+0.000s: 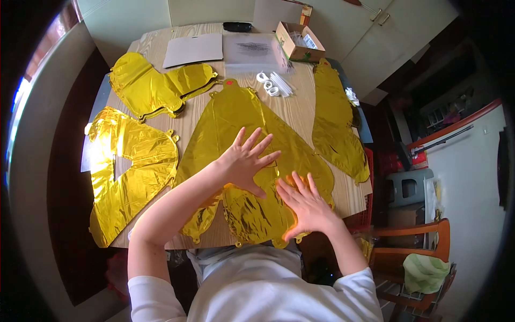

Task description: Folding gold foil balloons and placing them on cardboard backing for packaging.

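The left hand [248,160] lies flat with fingers spread wide, palm pressed down on the large flat gold foil balloon [236,123] at the middle of the light wooden counter [292,110]; it grips nothing. The right hand [306,206], likewise released and splayed, presses the same balloon's lower right part, just beside the left hand and nearer the counter's front edge. The balloon lies deflated and roughly triangular, its narrow end pointing away from the person, its wide crinkled end reaching the front edge.

Left of this balloon lies a second crumpled gold foil balloon [126,177], and beyond that, toward the far left, a stack of gold foil balloons [155,86]. Right of the central balloon, a long gold foil balloon [335,123] stretches along the counter's right side. Beyond the central balloon's tip lie white plastic straws and ribbon rolls [276,85], a clear plastic bag [252,52], a grey sheet of paper [193,49] and an open cardboard box [299,42].
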Available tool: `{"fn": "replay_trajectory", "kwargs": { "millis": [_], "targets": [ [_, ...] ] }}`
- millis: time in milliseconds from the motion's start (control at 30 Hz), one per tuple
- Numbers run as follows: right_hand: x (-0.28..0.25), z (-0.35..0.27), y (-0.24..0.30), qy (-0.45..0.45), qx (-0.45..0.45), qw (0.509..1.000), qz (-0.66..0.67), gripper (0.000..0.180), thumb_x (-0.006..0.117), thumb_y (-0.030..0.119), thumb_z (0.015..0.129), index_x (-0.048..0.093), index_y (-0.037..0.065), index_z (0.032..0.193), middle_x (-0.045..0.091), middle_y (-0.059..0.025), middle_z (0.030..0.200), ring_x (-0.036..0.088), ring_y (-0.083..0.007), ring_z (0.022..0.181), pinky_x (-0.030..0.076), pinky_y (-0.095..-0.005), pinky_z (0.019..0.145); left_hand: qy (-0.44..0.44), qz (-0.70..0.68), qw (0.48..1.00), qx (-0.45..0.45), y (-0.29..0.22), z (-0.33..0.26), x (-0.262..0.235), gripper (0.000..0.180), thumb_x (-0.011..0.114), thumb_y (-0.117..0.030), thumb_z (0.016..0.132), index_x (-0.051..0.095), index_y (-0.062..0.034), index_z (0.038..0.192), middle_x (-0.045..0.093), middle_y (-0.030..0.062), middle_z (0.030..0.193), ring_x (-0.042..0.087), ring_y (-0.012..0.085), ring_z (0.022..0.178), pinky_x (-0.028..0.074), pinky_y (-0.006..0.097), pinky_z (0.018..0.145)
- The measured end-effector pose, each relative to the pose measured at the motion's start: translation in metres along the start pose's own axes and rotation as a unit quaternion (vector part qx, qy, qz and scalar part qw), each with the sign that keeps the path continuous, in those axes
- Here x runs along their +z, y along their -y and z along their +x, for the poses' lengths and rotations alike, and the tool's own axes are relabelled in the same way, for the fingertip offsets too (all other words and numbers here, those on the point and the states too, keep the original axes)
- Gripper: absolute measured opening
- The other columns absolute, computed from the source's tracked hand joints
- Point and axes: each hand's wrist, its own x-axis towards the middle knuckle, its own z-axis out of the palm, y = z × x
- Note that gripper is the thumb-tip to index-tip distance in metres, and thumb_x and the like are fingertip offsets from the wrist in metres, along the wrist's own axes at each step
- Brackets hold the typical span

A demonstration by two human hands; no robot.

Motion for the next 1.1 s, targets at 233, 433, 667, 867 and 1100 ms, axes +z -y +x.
{"fn": "replay_trajectory", "kwargs": {
  "millis": [233, 433, 667, 867, 1100],
  "targets": [
    [0.041, -0.094, 0.021, -0.177, 0.115, 0.976, 0.052, 0.071, 0.067, 0.060, 0.079, 0.061, 0.011, 0.130, 0.050, -0.0093, 0.143, 0.033, -0.0398, 0.139, 0.021, -0.0600, 0.114, -0.007, -0.007, 1.000, -0.001, 0.000, -0.001, 0.001, 0.118, 0.058, -0.087, 0.063, 0.024, -0.0209, 0.155, 0.019, 0.0213, 0.159, 0.014, 0.0456, 0.146, 0.013, 0.067, 0.114],
    [0.107, -0.110, 0.075, -0.411, 0.383, 0.679, 0.473, 0.007, 0.064, 0.012, 0.090, 0.063, 0.004, 0.091, 0.063, -0.0064, 0.087, 0.058, -0.0154, 0.077, 0.046, -0.0271, 0.065, -0.006, 0.006, 1.000, -0.002, 0.000, -0.001, 0.003, 0.118, 0.058, -0.087, 0.063, 0.024, -0.0210, 0.155, 0.019, 0.0213, 0.159, 0.014, 0.0458, 0.146, 0.013, 0.067, 0.114],
    [0.075, -0.068, 0.099, -0.397, 0.344, 0.549, 0.650, 0.006, 0.064, 0.008, 0.093, 0.063, 0.002, 0.091, 0.063, -0.0009, 0.079, 0.053, -0.0031, 0.062, 0.040, -0.0186, 0.054, 0.009, 0.008, 1.000, -0.004, -0.002, 0.001, -0.002, 0.120, 0.058, -0.088, 0.061, 0.023, -0.0210, 0.155, 0.018, 0.0214, 0.159, 0.013, 0.0460, 0.146, 0.013, 0.067, 0.114],
    [0.048, -0.043, 0.092, -0.435, 0.148, 0.850, 0.256, 0.017, 0.072, 0.005, 0.079, 0.062, 0.006, 0.093, 0.062, -0.0125, 0.108, 0.063, -0.0305, 0.095, 0.051, -0.0397, 0.083, -0.002, 0.004, 1.000, -0.005, -0.001, -0.001, 0.000, 0.121, 0.059, -0.087, 0.061, 0.023, -0.0209, 0.155, 0.019, 0.0216, 0.159, 0.013, 0.0464, 0.146, 0.012, 0.067, 0.115],
    [0.054, -0.032, 0.087, -0.343, -0.011, 0.917, 0.200, 0.015, 0.071, 0.005, 0.080, 0.059, 0.007, 0.089, 0.061, -0.0092, 0.117, 0.062, -0.0286, 0.114, 0.046, -0.0440, 0.102, 0.002, 0.007, 1.000, -0.004, -0.002, 0.000, 0.000, 0.120, 0.061, -0.085, 0.061, 0.023, -0.0213, 0.155, 0.019, 0.0214, 0.159, 0.013, 0.0464, 0.146, 0.013, 0.068, 0.114]
  ]
}}
